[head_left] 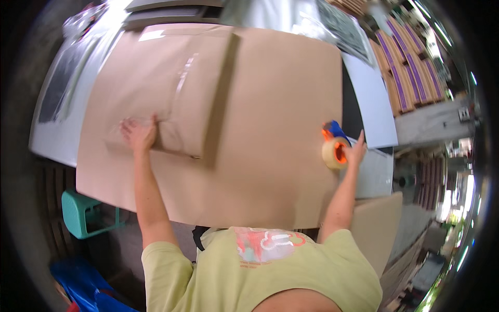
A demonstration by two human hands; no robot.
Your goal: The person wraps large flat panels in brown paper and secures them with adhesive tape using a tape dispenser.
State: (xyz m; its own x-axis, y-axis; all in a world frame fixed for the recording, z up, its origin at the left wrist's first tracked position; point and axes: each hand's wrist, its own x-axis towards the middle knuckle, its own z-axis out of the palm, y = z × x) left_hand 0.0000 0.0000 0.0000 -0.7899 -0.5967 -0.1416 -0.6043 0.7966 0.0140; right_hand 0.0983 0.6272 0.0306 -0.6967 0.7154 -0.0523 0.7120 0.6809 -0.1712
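Observation:
A flat brown cardboard package (200,99) lies on the left part of a large cardboard sheet (275,104), with a shiny strip of clear tape along its top. My left hand (139,134) rests on the package's near end, fingers spread and pressing nothing into the palm. Over the sheet's right edge, my right hand (355,151) grips a tape dispenser (335,148) with a blue and orange body and a pale yellow roll. Its fingers are at the orange hub, partly hidden and slightly blurred.
A white table (382,104) shows beyond the cardboard. Plastic-wrapped panels (345,28) lie at the far right, and purple-striped cartons (408,67) are stacked beyond. A green stool (78,213) stands at the left, with a blue bag-like item (88,286) below it.

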